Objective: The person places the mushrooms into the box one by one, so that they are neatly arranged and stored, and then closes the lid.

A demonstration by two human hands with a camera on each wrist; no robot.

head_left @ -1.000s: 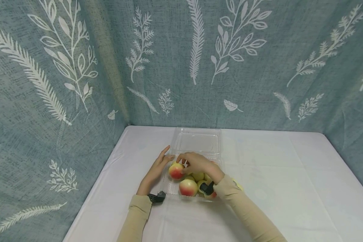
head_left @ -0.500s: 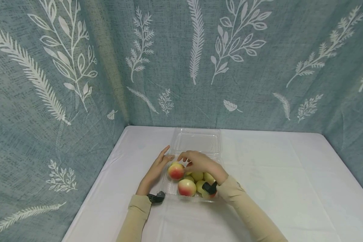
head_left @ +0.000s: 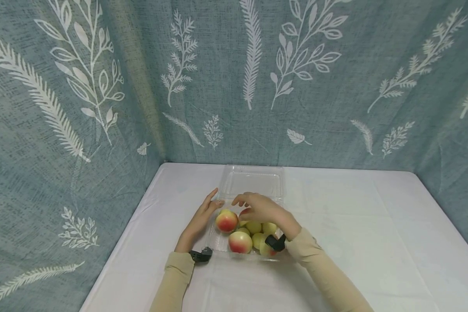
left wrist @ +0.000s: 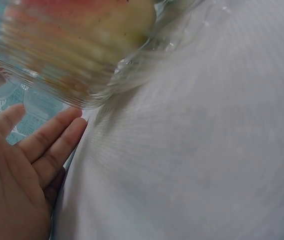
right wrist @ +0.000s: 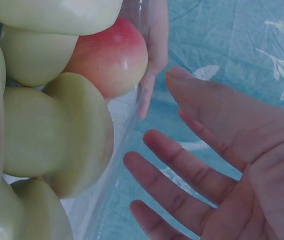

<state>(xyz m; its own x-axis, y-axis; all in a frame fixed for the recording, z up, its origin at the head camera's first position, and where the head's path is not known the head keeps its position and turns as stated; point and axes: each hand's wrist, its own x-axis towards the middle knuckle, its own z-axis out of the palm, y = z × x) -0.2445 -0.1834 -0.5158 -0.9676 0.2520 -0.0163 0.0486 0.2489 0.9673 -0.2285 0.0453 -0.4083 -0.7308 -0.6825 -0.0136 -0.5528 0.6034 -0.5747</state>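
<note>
A clear plastic clamshell box lies on the table, its lid folded open to the back. Inside are a red-and-yellow apple at the left, another blushed apple at the front, and several yellow-green fruits. My left hand lies along the box's left side with fingers extended; in the left wrist view its fingertips sit right at the ribbed wall. Over the back right of the fruit hovers my right hand, fingers loosely bent and holding nothing; the right wrist view shows its spread fingers apart from the fruit.
A white cloth covers the table, with wide room to the right of the box. Blue-green curtains with white leaf prints hang behind and at the left. Dark cameras sit on both wrists, above beige sleeves.
My right hand has drawn back to the right from the left red-and-yellow apple, letting it go in the box. More of the fruit now shows. My left hand has stayed in place.
</note>
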